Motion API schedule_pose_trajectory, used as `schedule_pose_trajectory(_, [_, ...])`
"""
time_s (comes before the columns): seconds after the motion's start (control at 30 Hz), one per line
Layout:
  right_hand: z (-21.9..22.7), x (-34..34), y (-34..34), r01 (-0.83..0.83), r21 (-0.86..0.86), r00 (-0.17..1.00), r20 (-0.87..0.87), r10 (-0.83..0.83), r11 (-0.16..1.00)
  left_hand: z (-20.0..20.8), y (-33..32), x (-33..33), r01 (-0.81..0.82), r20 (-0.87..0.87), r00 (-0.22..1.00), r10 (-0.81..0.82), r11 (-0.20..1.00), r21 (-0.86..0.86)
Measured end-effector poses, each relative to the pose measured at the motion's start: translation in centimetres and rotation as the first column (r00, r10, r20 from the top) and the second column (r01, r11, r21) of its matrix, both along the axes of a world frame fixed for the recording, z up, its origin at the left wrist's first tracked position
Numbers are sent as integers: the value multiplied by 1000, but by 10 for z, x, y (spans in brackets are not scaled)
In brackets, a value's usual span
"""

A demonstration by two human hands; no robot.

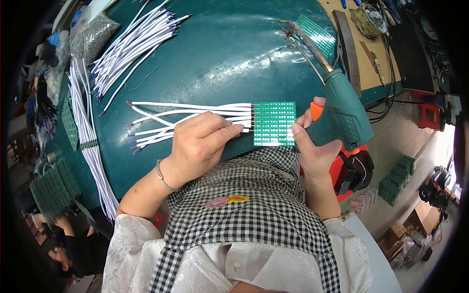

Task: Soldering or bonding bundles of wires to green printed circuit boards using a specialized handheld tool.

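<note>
Head view, glossy green counter (210, 53), cable pile (133, 54) at upper left, left fingers (230, 131) pinching a white cable (247, 130), right fingers (302, 137) gripping a circuit board (274, 129), pale floor (381, 156) at right

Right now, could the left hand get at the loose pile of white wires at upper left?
Probably yes, if it lets go: the left hand holds splayed wires, but beyond them mostly bare tabletop leads to the pile.
</note>
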State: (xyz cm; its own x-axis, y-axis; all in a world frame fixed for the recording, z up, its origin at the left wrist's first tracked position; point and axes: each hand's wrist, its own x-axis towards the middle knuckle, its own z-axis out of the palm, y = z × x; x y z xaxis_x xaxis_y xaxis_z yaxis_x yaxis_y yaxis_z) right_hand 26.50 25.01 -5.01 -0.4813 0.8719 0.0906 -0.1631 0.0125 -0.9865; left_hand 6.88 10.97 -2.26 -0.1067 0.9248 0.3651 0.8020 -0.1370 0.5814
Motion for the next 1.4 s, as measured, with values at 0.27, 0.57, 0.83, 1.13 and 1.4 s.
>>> schedule_pose_trajectory(0.27, [2,2,2,-58,-8,997,-44,57,998,-9,1,4,1,-69,998,5,996,88])
schedule_pose_trajectory(0.57, [-1,-1,6,-114,-13,988,-105,112,993,-22,4,2,-21,-31,999,26,988,152])
schedule_pose_trajectory(0.83, [-3,-2,6,-103,-18,984,-151,100,994,-8,4,3,43,-182,983,-30,997,69])
schedule_pose_trajectory(1.13, [-13,-7,6,-47,205,981,194,7,978,-23,11,-1,70,-200,978,-59,997,45])
schedule_pose_trajectory(1.4, [-1,-3,-17,-83,60,996,-36,85,995,-20,19,6,34,-220,975,-29,999,18])
